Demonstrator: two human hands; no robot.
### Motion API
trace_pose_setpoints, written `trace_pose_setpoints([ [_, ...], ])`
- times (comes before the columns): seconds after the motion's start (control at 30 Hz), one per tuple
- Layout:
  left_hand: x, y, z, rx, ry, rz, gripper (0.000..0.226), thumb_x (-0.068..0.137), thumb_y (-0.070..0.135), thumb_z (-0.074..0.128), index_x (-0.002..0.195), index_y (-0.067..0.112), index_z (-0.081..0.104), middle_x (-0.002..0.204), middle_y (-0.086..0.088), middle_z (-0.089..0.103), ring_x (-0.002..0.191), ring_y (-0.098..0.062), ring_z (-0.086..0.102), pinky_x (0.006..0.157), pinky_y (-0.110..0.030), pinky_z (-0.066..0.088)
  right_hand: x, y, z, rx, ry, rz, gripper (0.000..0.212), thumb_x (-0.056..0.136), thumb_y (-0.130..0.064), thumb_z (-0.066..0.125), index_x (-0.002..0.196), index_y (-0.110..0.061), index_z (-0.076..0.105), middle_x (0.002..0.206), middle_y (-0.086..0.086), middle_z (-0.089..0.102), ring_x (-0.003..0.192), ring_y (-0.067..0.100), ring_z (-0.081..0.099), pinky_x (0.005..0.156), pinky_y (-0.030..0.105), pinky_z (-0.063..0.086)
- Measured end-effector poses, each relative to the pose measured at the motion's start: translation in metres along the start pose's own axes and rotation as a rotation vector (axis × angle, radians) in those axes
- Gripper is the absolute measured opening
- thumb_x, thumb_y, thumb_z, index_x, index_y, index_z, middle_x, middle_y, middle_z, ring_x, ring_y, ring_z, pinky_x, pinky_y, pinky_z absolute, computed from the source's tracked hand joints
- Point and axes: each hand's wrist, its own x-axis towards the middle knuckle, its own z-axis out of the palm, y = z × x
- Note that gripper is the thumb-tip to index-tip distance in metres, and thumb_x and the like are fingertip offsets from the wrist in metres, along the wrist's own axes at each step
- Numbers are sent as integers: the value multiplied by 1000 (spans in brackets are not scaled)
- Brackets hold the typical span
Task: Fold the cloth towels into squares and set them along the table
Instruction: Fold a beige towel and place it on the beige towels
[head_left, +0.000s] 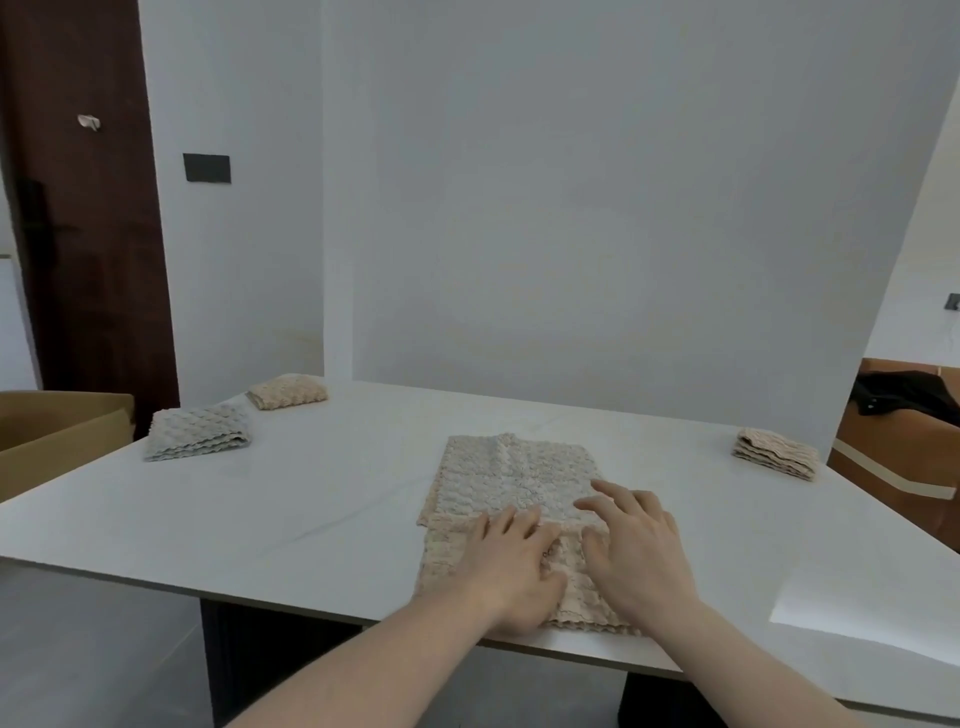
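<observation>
The white table (311, 499) carries everything: a beige towel (514, 478) spread lengthwise near its front edge, and three folded towels set out around it. A grey folded towel (197, 434) lies at the far left, a beige folded towel (287, 391) sits just beyond it at the back corner, and another beige folded towel (775, 452) rests at the far right edge. A cardboard box (57, 436) stands off the table to the left.

The step in hand looks like pressing down a fold: the near end of the spread towel appears doubled over, its folded edge running across just beyond the knuckles. To do it well, both palms should sweep outward from the middle so the layers lie flat, and the side edges should be lined up before the next fold, or the square will come out skewed.

The left hand (511, 566) and right hand (636, 551) both lie flat on the near part of the towel, side by side, fingers (615, 496) spread and extended, gripping nothing. The towel lies directly under the palms and stretches away past the fingertips toward the table's middle.
</observation>
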Motion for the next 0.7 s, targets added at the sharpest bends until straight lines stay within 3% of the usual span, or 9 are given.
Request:
trace_pose_setpoints([
  [0.1, 4, -2, 13, 3, -68, -11, 69, 99, 58, 23, 162, 34, 6, 171, 4, -4, 157, -23, -12, 125, -51, -11, 3, 5, 7, -19, -230, 15, 52, 104, -41, 36, 155, -33, 33, 168, -9, 17, 154, 18, 12, 124, 40, 17],
  [0.23, 3, -5, 22, 29, -57, -19, 70, 99, 61, 17, 162, 35, 1, 170, 8, -9, 156, -20, -15, 125, -50, -13, -9, 20, 21, -10, -502, 89, 64, 105, -52, 23, 163, -31, 4, 171, -9, -6, 157, 16, -9, 127, 47, -2],
  [0.7, -9, -44, 8, 22, -127, -159, 82, 92, 77, 14, 161, 38, -6, 168, 12, -17, 155, -17, -20, 125, -49, -13, -17, 24, 27, 6, -470, 118, 68, 103, -60, 18, 162, -33, -2, 169, -12, -9, 156, 13, -11, 127, 46, -5],
])
